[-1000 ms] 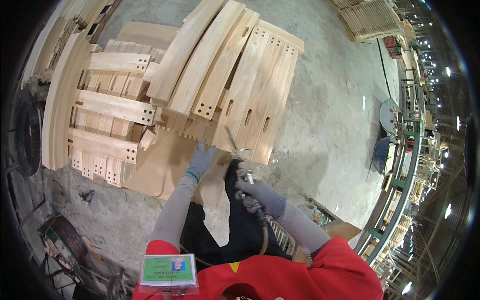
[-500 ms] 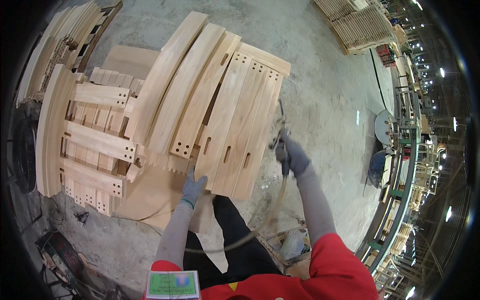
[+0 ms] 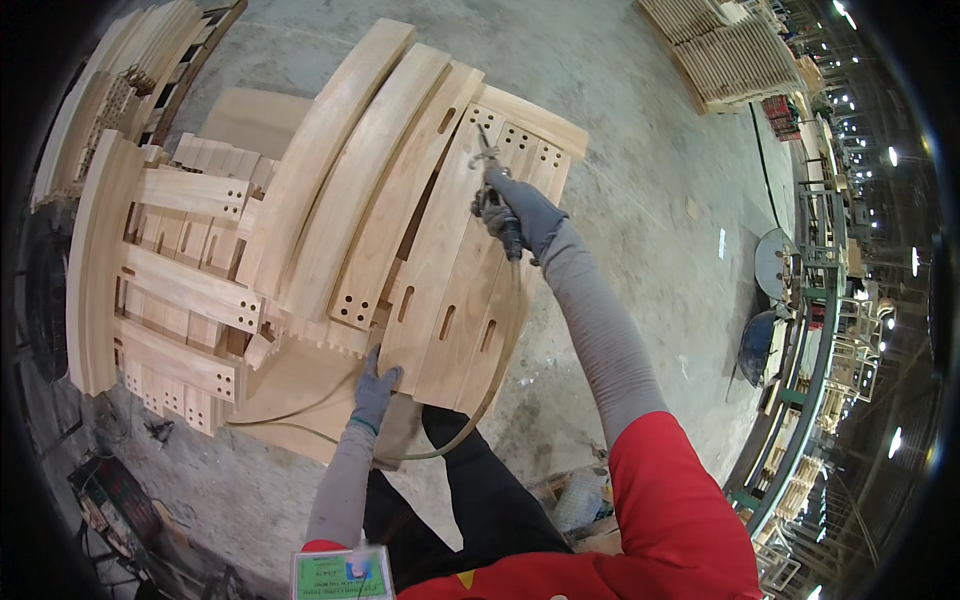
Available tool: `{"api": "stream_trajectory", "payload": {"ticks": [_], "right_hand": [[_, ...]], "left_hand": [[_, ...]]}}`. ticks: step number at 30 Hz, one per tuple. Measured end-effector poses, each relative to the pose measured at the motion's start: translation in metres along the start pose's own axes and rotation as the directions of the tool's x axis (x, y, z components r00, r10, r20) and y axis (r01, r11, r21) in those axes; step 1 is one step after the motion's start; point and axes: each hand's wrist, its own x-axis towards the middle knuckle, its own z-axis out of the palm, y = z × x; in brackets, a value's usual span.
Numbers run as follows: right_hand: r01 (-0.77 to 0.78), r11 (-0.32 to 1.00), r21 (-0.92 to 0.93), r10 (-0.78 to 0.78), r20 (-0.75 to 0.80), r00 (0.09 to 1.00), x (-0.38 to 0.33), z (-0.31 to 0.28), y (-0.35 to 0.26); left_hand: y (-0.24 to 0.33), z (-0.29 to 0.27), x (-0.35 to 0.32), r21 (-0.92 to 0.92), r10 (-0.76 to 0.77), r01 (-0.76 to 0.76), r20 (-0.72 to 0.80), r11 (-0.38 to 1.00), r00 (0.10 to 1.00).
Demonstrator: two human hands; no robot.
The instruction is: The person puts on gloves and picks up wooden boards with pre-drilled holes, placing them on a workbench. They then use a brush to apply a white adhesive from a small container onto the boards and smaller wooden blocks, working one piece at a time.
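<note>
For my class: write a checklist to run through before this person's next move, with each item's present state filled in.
1. Right hand has a closed grip on the tool: ok.
2. Left hand is at the near end of the slotted boards, away from the tool: ok.
3. Both hands are gloved: ok, in grey.
4. The tool's thin tip is over the boards' far end: ok in this view; whether it touches the wood, cannot tell.
5. Hose is clear of the legs: not ok, it loops across in front of the dark trousers.
6. Tool is switched off: cannot tell.
</note>
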Motion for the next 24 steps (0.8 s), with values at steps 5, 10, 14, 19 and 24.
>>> {"api": "stream_trajectory", "payload": {"ticks": [5,10,14,19,24], "right_hand": [[-0.002,1.0,0.019,0.004,-0.079,0.997,-0.047,-0.069,0.011],[-0.078,0.989,0.129,0.106,-0.233,0.967,-0.084,-0.096,0.045],[-0.263,0.96,-0.102,0.246,-0.148,0.958,-0.139,0.006,0.14],[-0.603,0.786,0.139,0.596,0.09,0.798,-0.239,0.122,0.265],[-0.38,0.796,0.47,0.467,-0.079,0.881,-0.247,0.096,0.306]], "left_hand": [[-0.023,-0.004,0.005,-0.176,0.114,-0.121,-0.049,0.977,0.992],[-0.037,0.008,0.001,-0.167,0.036,-0.068,-0.186,0.984,0.982],[-0.031,0.0,-0.032,-0.366,-0.196,0.112,-0.202,0.924,0.96],[-0.037,-0.043,-0.056,-0.403,-0.232,0.178,-0.089,0.898,0.969],[-0.017,-0.089,-0.113,-0.331,-0.26,0.336,0.255,0.882,0.931]]}}
